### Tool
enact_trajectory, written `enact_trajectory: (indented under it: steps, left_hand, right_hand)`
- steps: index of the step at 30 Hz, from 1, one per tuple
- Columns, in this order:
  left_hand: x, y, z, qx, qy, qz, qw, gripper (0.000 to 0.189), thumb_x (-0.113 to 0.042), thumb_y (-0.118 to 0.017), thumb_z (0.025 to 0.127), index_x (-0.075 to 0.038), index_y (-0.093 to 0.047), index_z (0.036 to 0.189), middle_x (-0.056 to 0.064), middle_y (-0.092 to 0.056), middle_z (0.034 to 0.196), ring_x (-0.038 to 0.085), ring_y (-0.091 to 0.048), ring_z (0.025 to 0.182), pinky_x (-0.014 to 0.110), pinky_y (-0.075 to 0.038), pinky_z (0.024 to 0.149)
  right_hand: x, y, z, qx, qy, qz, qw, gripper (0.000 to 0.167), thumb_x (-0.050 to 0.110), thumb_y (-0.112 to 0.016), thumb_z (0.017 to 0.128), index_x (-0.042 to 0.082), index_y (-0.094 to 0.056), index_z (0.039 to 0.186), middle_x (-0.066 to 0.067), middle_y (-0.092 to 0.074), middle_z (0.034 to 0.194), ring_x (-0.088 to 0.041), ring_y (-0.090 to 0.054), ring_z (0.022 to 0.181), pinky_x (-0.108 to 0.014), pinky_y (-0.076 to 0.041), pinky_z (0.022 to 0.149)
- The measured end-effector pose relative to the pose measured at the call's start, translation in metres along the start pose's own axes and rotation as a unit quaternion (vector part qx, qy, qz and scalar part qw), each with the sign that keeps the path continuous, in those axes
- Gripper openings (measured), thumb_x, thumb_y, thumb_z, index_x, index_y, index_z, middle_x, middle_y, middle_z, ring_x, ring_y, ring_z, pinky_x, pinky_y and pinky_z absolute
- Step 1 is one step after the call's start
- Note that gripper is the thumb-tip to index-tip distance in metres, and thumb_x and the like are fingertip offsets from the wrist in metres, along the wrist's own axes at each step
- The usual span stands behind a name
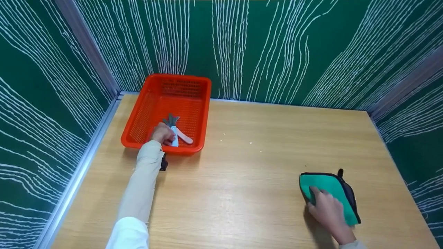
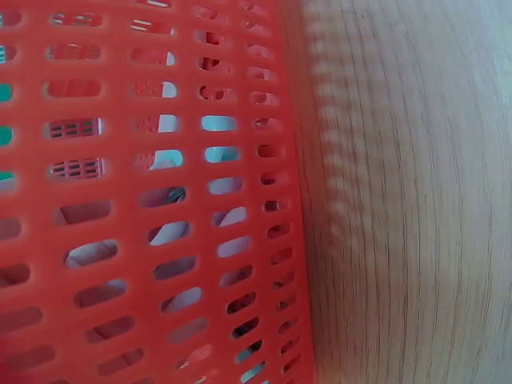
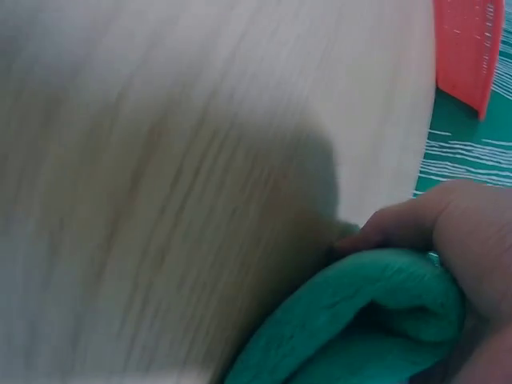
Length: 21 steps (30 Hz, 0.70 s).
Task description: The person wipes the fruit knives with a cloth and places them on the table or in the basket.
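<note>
My left hand (image 1: 164, 134) reaches over the near rim of an orange-red plastic basket (image 1: 205, 114). Its curled fingers hold a small knife (image 1: 175, 136) by the light blue handle. Another knife with a pink handle (image 1: 184, 136) lies beside it, and grey blades (image 1: 172, 120) point toward the back. Through the slotted basket wall (image 2: 184, 208) in the left wrist view, parts of fingers and pale handles show. My right hand (image 1: 327, 209) grips a folded green cloth (image 1: 330, 183) with black edging, the thumb on top. In the right wrist view the thick cloth (image 3: 320, 320) curls under the fingers.
The basket stands at the back left of the wooden table (image 1: 249, 155), close to a green wall (image 1: 200, 41) with white wavy lines. Metal framing (image 1: 84, 152) borders the left side. Tiny white specks (image 1: 251, 143) lie mid-table.
</note>
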State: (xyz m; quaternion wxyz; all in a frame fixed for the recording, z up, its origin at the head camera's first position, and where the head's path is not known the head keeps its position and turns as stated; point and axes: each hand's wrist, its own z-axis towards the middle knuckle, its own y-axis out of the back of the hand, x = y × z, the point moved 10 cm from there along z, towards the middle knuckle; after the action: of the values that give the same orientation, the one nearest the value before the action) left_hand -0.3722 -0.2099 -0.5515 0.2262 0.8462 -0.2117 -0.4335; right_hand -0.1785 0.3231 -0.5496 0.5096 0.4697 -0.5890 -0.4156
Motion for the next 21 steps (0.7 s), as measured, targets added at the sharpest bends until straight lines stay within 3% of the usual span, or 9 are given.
enact_trajectory:
  steps: [5, 10, 14, 18, 21]
  left_hand:
    - [0.001, 0.008, -0.003, -0.017, -0.010, 0.024, 0.9995, 0.015, -0.005, -0.058, 0.089, 0.002, -0.062, 0.102, 0.014, -0.062, 0.085, 0.027, -0.066, 0.073, 0.028, -0.057, 0.060]
    - [0.001, 0.015, -0.002, -0.036, -0.035, 0.059, 0.9970, 0.012, -0.009, -0.052, 0.090, -0.001, -0.059, 0.094, 0.013, -0.060, 0.079, 0.026, -0.063, 0.068, 0.028, -0.053, 0.052]
    - [-0.002, 0.024, -0.003, -0.065, -0.058, 0.079, 0.9931, 0.018, -0.017, -0.046, 0.094, -0.005, -0.058, 0.092, 0.010, -0.055, 0.079, 0.027, -0.060, 0.066, 0.032, -0.053, 0.054]
    - [-0.017, 0.030, -0.015, -0.090, -0.126, 0.036, 0.9872, 0.013, -0.012, -0.050, 0.092, -0.005, -0.061, 0.097, 0.011, -0.057, 0.092, 0.026, -0.055, 0.082, 0.034, -0.051, 0.074]
    - [-0.037, 0.030, -0.034, -0.117, -0.205, -0.009, 0.9718, 0.013, -0.004, -0.056, 0.089, -0.005, -0.064, 0.099, 0.011, -0.061, 0.100, 0.025, -0.054, 0.092, 0.035, -0.048, 0.086]
  right_hand:
    - [-0.008, -0.001, 0.004, 0.009, -0.028, 0.022, 0.9993, 0.050, 0.003, -0.062, 0.078, -0.005, -0.053, 0.126, -0.027, -0.056, 0.091, -0.025, -0.044, 0.058, -0.032, -0.033, 0.043]
    - [-0.016, -0.004, 0.007, 0.018, -0.043, 0.041, 0.9981, 0.050, 0.002, -0.060, 0.080, -0.008, -0.051, 0.128, -0.033, -0.054, 0.096, -0.030, -0.049, 0.063, -0.036, -0.039, 0.046]
    - [-0.022, -0.005, 0.006, 0.026, -0.054, 0.031, 0.9977, 0.052, 0.007, -0.062, 0.081, -0.005, -0.050, 0.130, -0.037, -0.052, 0.105, -0.034, -0.052, 0.072, -0.046, -0.046, 0.052]
    - [-0.035, 0.000, 0.005, 0.041, -0.069, 0.017, 0.9966, 0.056, 0.010, -0.065, 0.082, -0.003, -0.047, 0.133, -0.035, -0.051, 0.107, -0.032, -0.050, 0.071, -0.041, -0.044, 0.051]
    - [-0.049, 0.007, 0.007, 0.067, -0.083, 0.032, 0.9938, 0.061, 0.016, -0.069, 0.083, -0.004, -0.043, 0.135, -0.035, -0.051, 0.110, -0.032, -0.050, 0.074, -0.044, -0.047, 0.057]
